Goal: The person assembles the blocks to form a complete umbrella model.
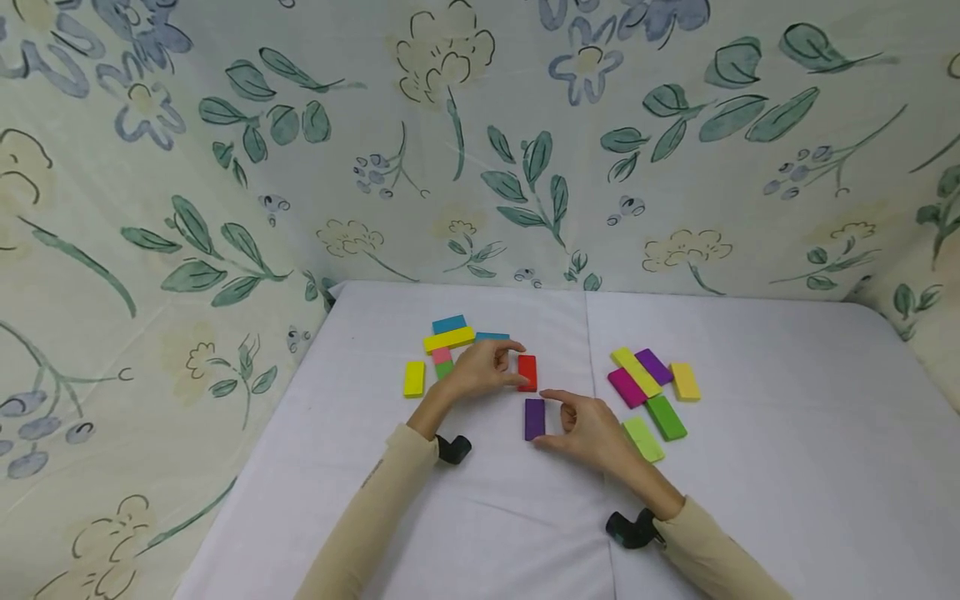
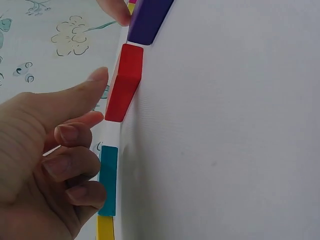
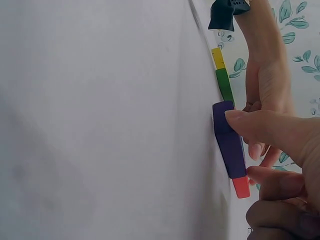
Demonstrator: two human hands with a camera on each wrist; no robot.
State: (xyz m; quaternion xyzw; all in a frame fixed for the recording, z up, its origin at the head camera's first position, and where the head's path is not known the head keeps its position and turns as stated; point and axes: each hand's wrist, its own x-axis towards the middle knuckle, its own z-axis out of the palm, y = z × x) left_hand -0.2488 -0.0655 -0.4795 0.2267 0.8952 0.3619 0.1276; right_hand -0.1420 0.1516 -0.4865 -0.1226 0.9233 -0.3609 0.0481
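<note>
A red block (image 1: 528, 372) lies on the white cloth near the middle, its long side pointing away from me. My left hand (image 1: 486, 368) is beside it, thumb over its near end and forefinger just past its far end. In the left wrist view a gap shows between the thumb (image 2: 97, 80) and the red block (image 2: 124, 82); the other fingers are bent. Nearer me, in line with the red one, is a purple block (image 1: 534, 419). My right hand (image 1: 588, 429) pinches it end to end, thumb on the near end, forefinger at the far end.
Left of the hands lie a yellow block (image 1: 414, 379), a longer yellow one (image 1: 448, 339), blue ones (image 1: 449, 324) and a pink one (image 1: 442, 355). To the right are magenta (image 1: 626, 387), green (image 1: 666, 417), lime (image 1: 642, 439) and orange-yellow (image 1: 685, 382) blocks. A floral cloth (image 1: 450, 167) hangs behind.
</note>
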